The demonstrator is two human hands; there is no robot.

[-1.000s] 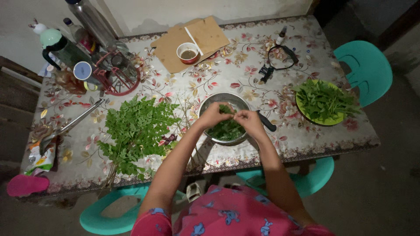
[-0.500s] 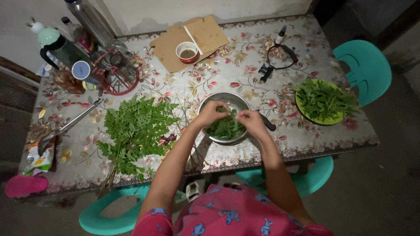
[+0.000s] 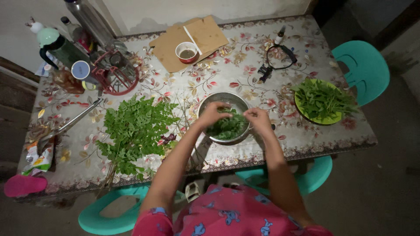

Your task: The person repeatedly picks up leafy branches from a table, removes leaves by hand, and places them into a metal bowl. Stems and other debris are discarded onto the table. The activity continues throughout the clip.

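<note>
A: Head view, status of the work?

B: Both hands sit over the round steel bowl (image 3: 224,119) at centre frame. The left hand (image 3: 213,114) has its fingers pinched on a thin sprig above the bowl's left rim. The right hand (image 3: 258,120) is at the right rim with fingers curled; what they grip, if anything, cannot be told. The bowl holds a mound of small stripped leaves (image 3: 227,126), roughly half full by appearance.

A: Remaining stock?

B: A large bunch of leafy branches (image 3: 135,129) lies left of centre on the bench (image 3: 210,83), apparently unstripped. Judged from this, the larger share is left.

A: Materials?

B: Bowl: polished metal, rounded wall. Branches: thin woody stems, small oval matte leaves. Bench cover: glossy floral sheet. At right, a flat green plate (image 3: 317,117) carries longer pointed leaves.
</note>
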